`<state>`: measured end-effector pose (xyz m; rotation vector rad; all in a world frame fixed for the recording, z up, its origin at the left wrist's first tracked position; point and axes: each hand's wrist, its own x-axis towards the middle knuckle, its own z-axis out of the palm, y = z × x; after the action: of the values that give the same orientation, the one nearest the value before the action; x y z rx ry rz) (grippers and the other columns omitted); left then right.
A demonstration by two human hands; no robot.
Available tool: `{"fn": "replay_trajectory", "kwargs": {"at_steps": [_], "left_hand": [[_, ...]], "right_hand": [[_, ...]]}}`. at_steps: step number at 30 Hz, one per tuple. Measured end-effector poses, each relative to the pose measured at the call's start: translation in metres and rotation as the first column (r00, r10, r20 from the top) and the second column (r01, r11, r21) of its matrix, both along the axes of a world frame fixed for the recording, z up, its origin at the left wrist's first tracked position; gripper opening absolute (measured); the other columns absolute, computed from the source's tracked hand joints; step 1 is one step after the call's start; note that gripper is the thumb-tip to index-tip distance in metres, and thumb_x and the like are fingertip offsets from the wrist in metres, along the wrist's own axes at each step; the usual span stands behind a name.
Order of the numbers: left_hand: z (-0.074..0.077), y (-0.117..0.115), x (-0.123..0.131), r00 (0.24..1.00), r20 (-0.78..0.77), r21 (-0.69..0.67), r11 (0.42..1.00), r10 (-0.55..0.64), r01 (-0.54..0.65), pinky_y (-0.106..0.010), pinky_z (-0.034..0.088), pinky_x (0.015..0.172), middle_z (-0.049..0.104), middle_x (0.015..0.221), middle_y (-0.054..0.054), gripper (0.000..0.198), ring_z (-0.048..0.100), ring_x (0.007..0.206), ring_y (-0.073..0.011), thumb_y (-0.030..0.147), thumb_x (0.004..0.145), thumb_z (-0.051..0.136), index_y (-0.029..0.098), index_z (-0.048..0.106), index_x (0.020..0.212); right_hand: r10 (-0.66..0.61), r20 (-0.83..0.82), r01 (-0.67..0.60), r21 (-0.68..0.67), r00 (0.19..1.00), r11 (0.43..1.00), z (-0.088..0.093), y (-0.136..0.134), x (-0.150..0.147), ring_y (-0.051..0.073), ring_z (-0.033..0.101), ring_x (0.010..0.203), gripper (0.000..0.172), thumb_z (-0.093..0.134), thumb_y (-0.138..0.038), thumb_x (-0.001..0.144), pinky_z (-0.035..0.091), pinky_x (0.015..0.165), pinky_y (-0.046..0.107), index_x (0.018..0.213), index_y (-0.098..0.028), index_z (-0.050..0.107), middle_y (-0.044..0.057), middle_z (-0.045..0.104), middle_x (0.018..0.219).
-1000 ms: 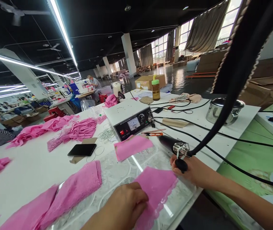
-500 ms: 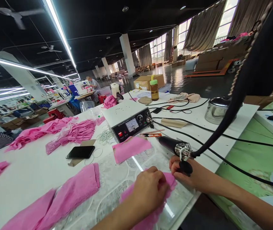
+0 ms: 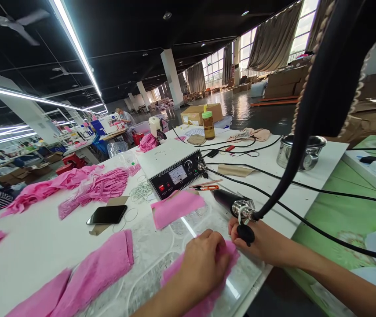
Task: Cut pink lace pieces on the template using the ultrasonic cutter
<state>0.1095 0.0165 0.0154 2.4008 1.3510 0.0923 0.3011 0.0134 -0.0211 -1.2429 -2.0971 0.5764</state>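
A piece of pink cloth (image 3: 172,274) lies on a clear sheet (image 3: 148,253) at the table's front edge. My left hand (image 3: 204,259) rests on it, with thumb and fingers pinched together on the fabric. At the cloth's right corner, my right hand (image 3: 262,242) is closed with curled fingers on its edge; a black knob partly covers these fingers. Just above this hand is a black-handled tool (image 3: 224,201) with a metal collar and a cable. Behind the hands lies a flat pink strip (image 3: 177,208), touching the front of a black control box (image 3: 176,175) with a dial.
Folded pink cloth (image 3: 98,268) and a phone (image 3: 107,215) lie to the left, near bunched pink fabric (image 3: 108,187). An orange cutter (image 3: 207,188) sits by the box. Farther back stand a bottle (image 3: 208,127) and a metal pot (image 3: 301,152). Black cables cross the right side.
The whole view has shifted slightly, so things appear a little farther left. Both hands stay at nearly the same places on the pink cloth.
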Motion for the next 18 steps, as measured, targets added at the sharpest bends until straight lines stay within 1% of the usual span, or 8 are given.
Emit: {"fn": "replay_trajectory", "kwargs": {"at_steps": [3,7,9,13,18], "left_hand": [[0.0001,0.0006,0.0029,1.0,0.009,-0.012,1.0,-0.007,0.007,-0.027,0.041,0.068,0.066,0.092,-0.002,0.011,0.061,0.079,-0.0187,0.026,0.08,0.061,0.02,0.064,0.089],[-0.0026,0.0012,0.0059,1.0,0.004,-0.005,1.0,-0.003,0.003,-0.027,0.038,0.064,0.066,0.089,-0.003,0.012,0.06,0.076,-0.0182,0.023,0.083,0.053,0.02,0.065,0.086],[-0.0031,0.0005,0.0067,1.0,0.001,-0.003,1.0,0.001,-0.001,-0.028,0.038,0.065,0.065,0.087,-0.004,0.014,0.06,0.076,-0.0191,0.023,0.083,0.052,0.02,0.065,0.086],[-0.0022,-0.0016,0.0082,1.0,0.012,-0.021,1.0,0.007,-0.007,-0.029,0.039,0.069,0.067,0.092,-0.005,0.018,0.061,0.08,-0.0216,0.028,0.08,0.057,0.02,0.067,0.092],[-0.0023,-0.0013,0.0084,0.998,0.055,-0.055,0.998,0.026,-0.023,-0.028,0.038,0.067,0.067,0.086,-0.006,0.019,0.06,0.074,-0.0186,0.021,0.082,0.051,0.018,0.07,0.08]], "right_hand": [[0.054,-0.039,-0.058,-0.087,0.998,0.995,0.0044,0.0005,-0.0001,0.014,0.053,0.064,0.017,0.046,-0.013,0.079,0.043,0.059,0.023,0.065,-0.02,0.051,-0.002,0.057,0.07],[0.073,-0.08,-0.084,-0.153,0.994,0.985,0.0082,0.0009,-0.0002,0.015,0.052,0.066,0.015,0.045,-0.015,0.077,0.042,0.062,0.023,0.065,-0.02,0.05,-0.001,0.055,0.069],[0.077,-0.093,-0.092,-0.166,0.993,0.982,0.0086,0.0009,-0.0002,0.015,0.052,0.067,0.014,0.044,-0.015,0.077,0.041,0.063,0.024,0.066,-0.02,0.051,-0.001,0.054,0.069],[0.076,-0.108,-0.095,-0.178,0.991,0.979,0.0084,0.0011,-0.0004,0.016,0.051,0.066,0.012,0.044,-0.015,0.076,0.04,0.063,0.025,0.067,-0.021,0.051,-0.001,0.053,0.068],[0.055,-0.103,-0.074,-0.191,0.993,0.979,0.0023,0.0025,0.0001,0.016,0.051,0.069,0.014,0.047,-0.016,0.077,0.042,0.067,0.026,0.063,-0.02,0.049,0.001,0.057,0.076]]}}
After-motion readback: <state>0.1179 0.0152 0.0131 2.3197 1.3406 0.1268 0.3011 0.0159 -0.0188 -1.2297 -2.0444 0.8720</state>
